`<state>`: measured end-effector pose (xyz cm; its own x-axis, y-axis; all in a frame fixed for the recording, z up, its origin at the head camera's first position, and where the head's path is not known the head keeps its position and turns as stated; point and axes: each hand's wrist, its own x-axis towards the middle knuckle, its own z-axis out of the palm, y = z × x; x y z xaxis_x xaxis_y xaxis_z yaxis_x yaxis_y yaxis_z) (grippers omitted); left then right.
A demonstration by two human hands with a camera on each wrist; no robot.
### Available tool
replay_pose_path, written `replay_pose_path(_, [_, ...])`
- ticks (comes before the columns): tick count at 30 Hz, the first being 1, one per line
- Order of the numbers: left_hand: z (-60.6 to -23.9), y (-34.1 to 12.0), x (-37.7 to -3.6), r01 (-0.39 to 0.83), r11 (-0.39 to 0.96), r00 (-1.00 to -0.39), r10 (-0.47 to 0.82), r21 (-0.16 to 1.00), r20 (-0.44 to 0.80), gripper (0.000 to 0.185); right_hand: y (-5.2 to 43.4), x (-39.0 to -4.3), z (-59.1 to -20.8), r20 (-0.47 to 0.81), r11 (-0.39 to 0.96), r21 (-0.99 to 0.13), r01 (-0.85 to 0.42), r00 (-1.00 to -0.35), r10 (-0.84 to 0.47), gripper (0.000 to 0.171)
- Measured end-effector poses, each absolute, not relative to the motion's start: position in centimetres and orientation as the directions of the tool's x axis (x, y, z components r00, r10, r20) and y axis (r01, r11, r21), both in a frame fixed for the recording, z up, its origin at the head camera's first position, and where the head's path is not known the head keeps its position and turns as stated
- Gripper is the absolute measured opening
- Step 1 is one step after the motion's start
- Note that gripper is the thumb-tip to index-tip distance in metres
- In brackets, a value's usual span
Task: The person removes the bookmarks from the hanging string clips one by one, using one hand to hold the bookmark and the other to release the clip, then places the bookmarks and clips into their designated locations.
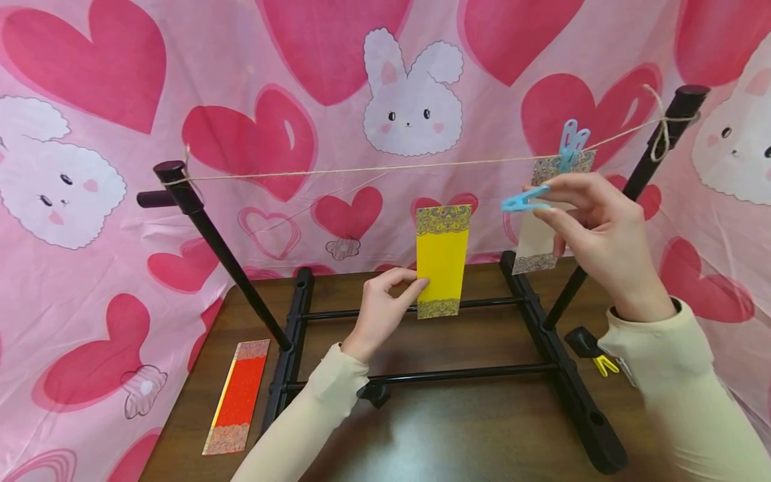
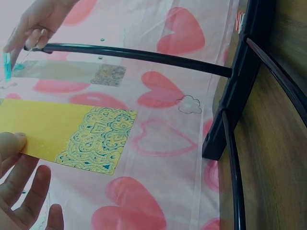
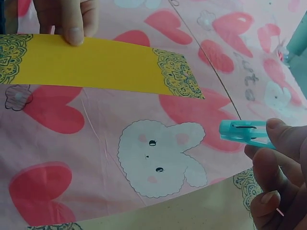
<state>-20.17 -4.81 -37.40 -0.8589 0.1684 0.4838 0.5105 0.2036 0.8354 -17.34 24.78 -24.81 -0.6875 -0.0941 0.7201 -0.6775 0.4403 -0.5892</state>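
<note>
My left hand (image 1: 388, 308) pinches the left edge of a yellow card (image 1: 442, 261) with patterned bands at both ends. The card is upright, its top below the twine line (image 1: 337, 171). In the left wrist view, thumb and fingers grip the yellow card (image 2: 96, 136) at its edge. My right hand (image 1: 608, 234) pinches a light blue clothespin (image 1: 523, 199) by its handle ends, just under the twine and right of the card. Behind this hand a pale card (image 1: 536, 239) with patterned ends hangs from the twine by blue clothespins (image 1: 569, 148).
A black frame with two posts (image 1: 231, 268) carries the twine and stands on a brown wooden table (image 1: 458, 428). A red card (image 1: 239, 391) lies at left. Right of the frame lies a yellow clothespin (image 1: 604, 365). Pink heart-and-bunny cloth (image 1: 241, 53) hangs behind.
</note>
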Motion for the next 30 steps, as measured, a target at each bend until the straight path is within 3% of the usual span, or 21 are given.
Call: replay_pose_path(30, [-38.5, -6.1, -19.1, 0.498, 0.211, -0.865, 0.192, 0.841, 0.464, 0.015, 26.1, -16.2, -27.0, 0.724, 0.458, -0.570, -0.682, -0.681, -0.113, 0.044])
